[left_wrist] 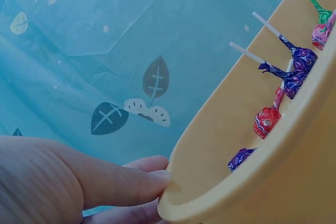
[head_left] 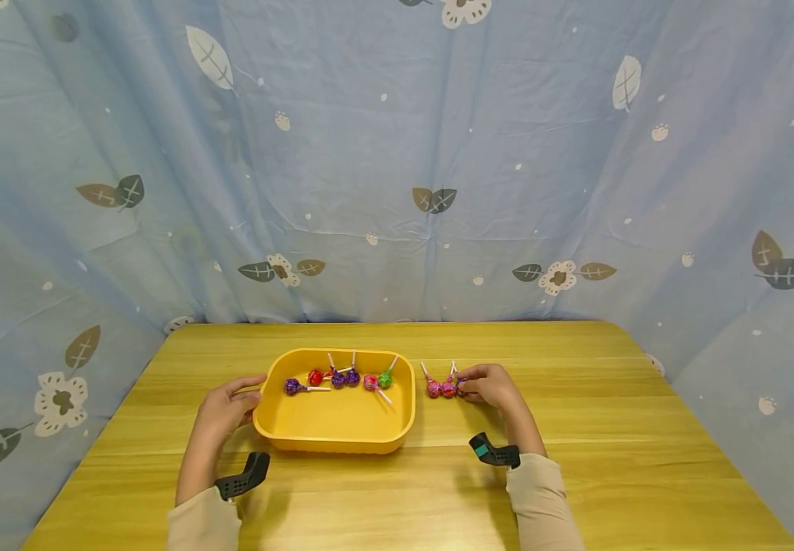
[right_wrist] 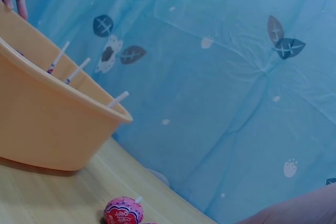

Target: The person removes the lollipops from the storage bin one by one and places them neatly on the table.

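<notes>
Several wrapped lollipops lie in a yellow tray (head_left: pixel 328 445): a purple lollipop (head_left: pixel 291 386), a red lollipop (left_wrist: pixel 268 121), a pink lollipop (head_left: pixel 370 382) and a green lollipop (head_left: pixel 386 379) among them. With thumb and fingers fairly straight, my left hand (head_left: pixel 220 413) touches the tray's left end at the rim. On the table to the tray's right, two pink lollipops (head_left: pixel 434 389) sit side by side, sticks pointing away. Beside them my right hand (head_left: pixel 496 389) pinches a purple lollipop (head_left: pixel 462 387), mostly hidden by the fingers. The right wrist view shows one pink lollipop (right_wrist: pixel 123 211) but not those fingertips.
A wooden table (head_left: pixel 617 444) bears the tray and lollipops. Behind its far edge hangs a blue curtain (head_left: pixel 369 153) with leaf and flower prints, which also runs along both sides. Black wrist mounts (head_left: pixel 245 476) are strapped to both forearms.
</notes>
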`<state>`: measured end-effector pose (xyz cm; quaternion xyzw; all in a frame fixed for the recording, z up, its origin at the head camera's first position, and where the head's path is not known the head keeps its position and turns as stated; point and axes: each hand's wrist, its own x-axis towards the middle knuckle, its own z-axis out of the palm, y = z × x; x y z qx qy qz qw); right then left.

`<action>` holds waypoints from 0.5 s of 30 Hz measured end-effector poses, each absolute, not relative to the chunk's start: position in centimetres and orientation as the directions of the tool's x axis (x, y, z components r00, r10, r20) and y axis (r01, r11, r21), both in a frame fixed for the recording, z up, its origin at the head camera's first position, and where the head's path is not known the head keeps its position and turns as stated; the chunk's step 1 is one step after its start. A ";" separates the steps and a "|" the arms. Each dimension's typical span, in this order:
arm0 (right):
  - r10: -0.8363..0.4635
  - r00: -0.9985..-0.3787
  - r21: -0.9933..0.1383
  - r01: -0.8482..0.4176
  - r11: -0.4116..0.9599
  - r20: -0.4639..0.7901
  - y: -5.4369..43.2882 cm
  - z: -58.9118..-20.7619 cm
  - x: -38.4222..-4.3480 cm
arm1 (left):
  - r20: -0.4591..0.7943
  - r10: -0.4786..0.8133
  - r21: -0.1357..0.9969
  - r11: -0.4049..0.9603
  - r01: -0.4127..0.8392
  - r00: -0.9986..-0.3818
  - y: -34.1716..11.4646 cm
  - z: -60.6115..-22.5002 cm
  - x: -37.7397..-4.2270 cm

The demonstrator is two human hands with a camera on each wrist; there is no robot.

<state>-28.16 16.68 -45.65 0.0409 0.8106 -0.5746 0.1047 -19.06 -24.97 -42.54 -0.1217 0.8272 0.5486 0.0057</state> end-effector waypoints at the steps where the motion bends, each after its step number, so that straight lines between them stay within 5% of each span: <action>1: -0.053 -0.974 -0.922 0.191 0.336 -0.221 16.7 -45.7 -28.2 | -0.144 -0.195 0.905 0.371 -0.208 -0.970 -25.0 -42.5 -19.1; 15: -0.043 -0.966 -0.905 0.222 0.363 -0.254 16.9 -45.4 -28.0 | -0.153 -0.189 0.901 0.376 -0.215 -0.970 -25.0 -42.4 -19.1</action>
